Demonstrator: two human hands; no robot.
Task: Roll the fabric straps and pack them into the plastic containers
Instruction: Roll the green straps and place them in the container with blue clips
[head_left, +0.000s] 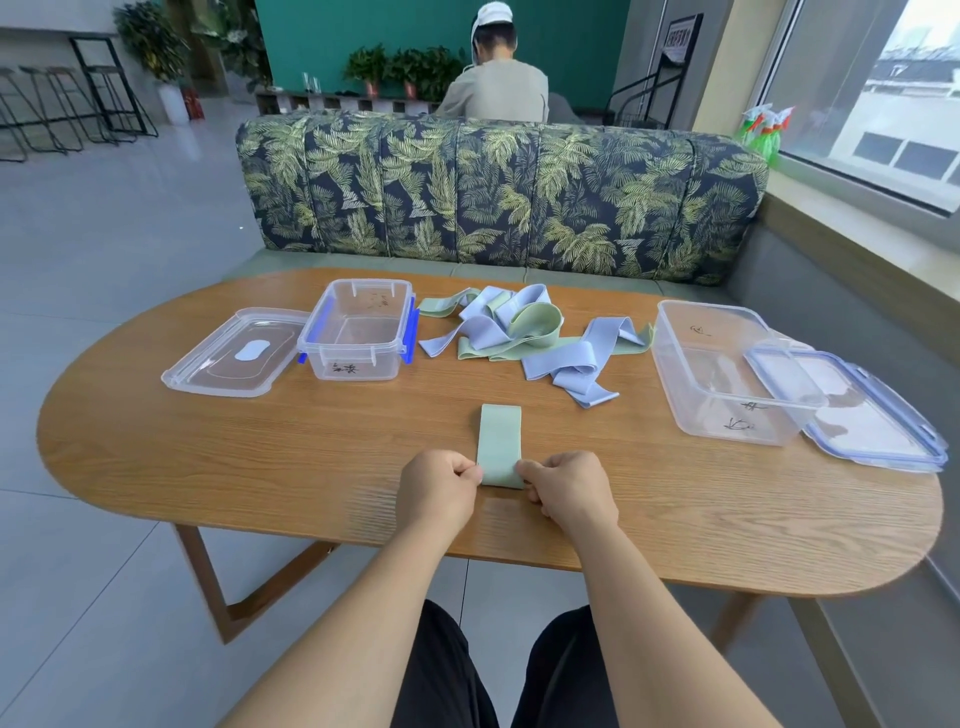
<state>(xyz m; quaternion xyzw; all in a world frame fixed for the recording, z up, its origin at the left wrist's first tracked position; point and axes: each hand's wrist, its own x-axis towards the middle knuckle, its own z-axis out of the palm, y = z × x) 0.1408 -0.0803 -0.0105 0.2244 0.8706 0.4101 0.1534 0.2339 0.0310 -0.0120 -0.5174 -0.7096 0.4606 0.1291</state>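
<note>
A pale green strap (499, 441) lies flat on the wooden table (311, 467), pointing away from me. My left hand (441, 488) pinches its near left corner and my right hand (569, 488) pinches its near right corner. A tangle of green and light blue straps (524, 338) sits at the middle back. An open clear container with blue clips (358, 332) stands back left, with nothing visible inside. A larger open clear container (727, 374) stands at the right.
The small container's lid (234, 358) lies to its left. The large container's blue-rimmed lid (857, 410) leans against its right side. A leaf-print sofa (493, 192) stands behind the table; a person sits beyond it, facing away.
</note>
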